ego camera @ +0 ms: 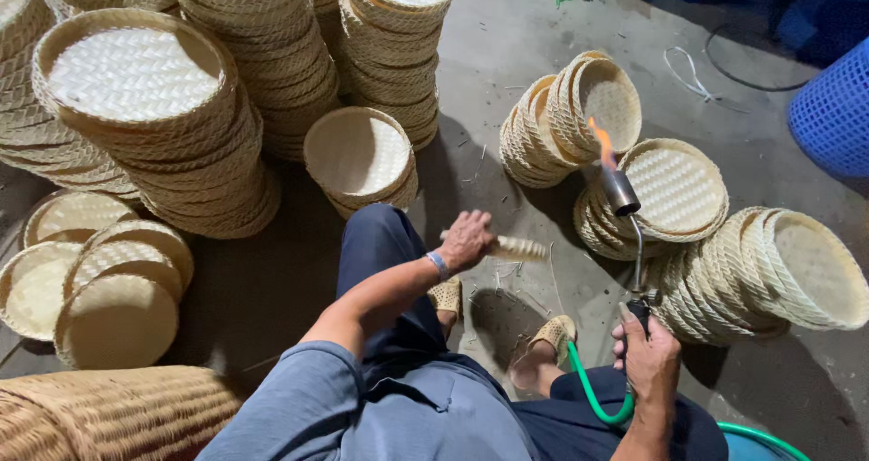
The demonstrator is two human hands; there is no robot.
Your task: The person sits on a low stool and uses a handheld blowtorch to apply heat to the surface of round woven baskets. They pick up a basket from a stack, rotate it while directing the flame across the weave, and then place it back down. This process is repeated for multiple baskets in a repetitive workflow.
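My left hand grips a round woven bamboo basket, held edge-on above the concrete floor in front of my knees. My right hand grasps the handle of a gas torch whose metal nozzle points up and carries an orange flame. A green hose runs from the torch handle back past my right leg. The flame stands to the right of the held basket, apart from it.
Tall stacks of woven baskets rise at the upper left, with a short stack just ahead of my left knee. Leaning rows of baskets lie to the right. A blue plastic crate sits at the far right.
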